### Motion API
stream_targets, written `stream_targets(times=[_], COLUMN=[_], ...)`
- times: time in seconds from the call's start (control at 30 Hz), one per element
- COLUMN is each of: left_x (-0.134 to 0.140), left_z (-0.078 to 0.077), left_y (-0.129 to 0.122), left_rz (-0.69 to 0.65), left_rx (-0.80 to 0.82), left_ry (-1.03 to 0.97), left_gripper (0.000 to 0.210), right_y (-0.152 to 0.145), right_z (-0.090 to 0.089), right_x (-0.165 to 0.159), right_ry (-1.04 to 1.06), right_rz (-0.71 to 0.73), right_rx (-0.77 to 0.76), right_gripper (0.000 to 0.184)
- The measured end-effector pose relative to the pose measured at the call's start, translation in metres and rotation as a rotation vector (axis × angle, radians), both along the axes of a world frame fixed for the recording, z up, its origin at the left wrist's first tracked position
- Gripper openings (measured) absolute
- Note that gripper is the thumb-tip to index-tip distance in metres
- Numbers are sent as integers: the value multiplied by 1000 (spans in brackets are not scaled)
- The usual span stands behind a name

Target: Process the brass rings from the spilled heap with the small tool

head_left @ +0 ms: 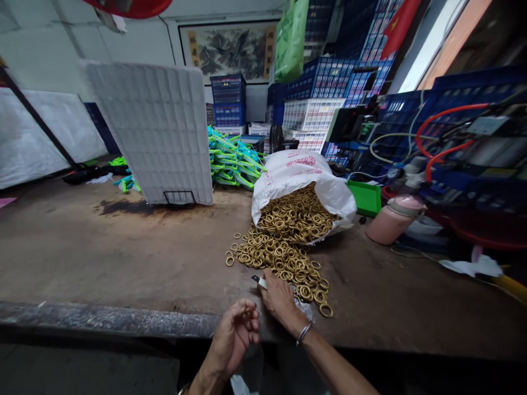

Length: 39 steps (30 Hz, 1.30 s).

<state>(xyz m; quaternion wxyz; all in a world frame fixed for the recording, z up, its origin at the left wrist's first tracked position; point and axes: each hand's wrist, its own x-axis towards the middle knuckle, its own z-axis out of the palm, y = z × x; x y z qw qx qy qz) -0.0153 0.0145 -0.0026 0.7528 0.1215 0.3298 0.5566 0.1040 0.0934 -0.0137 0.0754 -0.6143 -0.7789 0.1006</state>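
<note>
My right hand (279,296) is closed around a utility knife (261,282) with a pale handle. Its dark blade points left, just above the table top. A loose pile of brass-coloured rings (284,258) lies right behind this hand, spilling from the mouth of a white woven sack (294,167). My left hand (236,336) hovers at the table's front edge, palm turned inward, fingers loosely bent and apart, with nothing visible in it. Beneath my right wrist shows a bit of clear plastic (303,308).
A white quilted panel (164,131) stands upright on the wooden table (123,252). Behind it lie green and blue strips (233,159). To the right are a green tray (364,197), a pink bottle (391,222) and orange hoses (436,118). Stacked crates (315,115) fill the back.
</note>
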Motion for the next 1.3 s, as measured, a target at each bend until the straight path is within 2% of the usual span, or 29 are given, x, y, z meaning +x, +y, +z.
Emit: stream_targets(times=[0.13, 0.3, 0.4, 0.53, 0.6, 0.67, 0.73, 0.83, 0.9, 0.97, 1.03, 1.1, 1.2, 1.3], left_x=[0, 1, 3, 5, 6, 6, 8, 11, 14, 16, 17, 16, 15, 14], left_z=[-3, 0, -1, -5, -6, -5, -2, 4, 8, 11, 13, 12, 5, -1], left_y=[4, 10, 12, 10, 9, 8, 7, 6, 5, 4, 2, 2, 3, 3], left_rz=[46, 87, 62, -49, -63, -24, 34, 91, 95, 71, 27, -7, -46, -87], left_rx=[-36, 2, 23, 141, 159, 150, 147, 163, 192, 216, 213, 173, 110, 104], left_ry=[-12, 234, 397, 521, 541, 599, 686, 745, 727, 707, 709, 719, 703, 652], left_gripper=[24, 25, 30, 32, 33, 32, 30, 27, 26, 26, 25, 25, 31, 35], right_y=[-2, -7, -15, -25, -27, -27, -27, -29, -32, -33, -33, -31, -29, -29], right_z=[-5, -4, 4, 14, 16, 15, 12, 7, 4, 3, 3, 4, 9, 13], right_x=[5, 12, 17, 20, 18, 15, 12, 10, 9, 8, 8, 9, 11, 12], right_ry=[73, 297, 450, 556, 620, 698, 787, 961, 1081, 1158, 1168, 1129, 1044, 979], right_rz=[40, 136, 242, 358, 333, 232, 118, -6, -59, -80, -83, -72, -23, 19], right_rx=[70, 27, 41, -29, -63, -88, -170, -479, -682, -771, -745, -634, -462, -398], right_gripper=[20, 22, 21, 19, 12, 13, 17, 28, 36, 39, 38, 33, 26, 24])
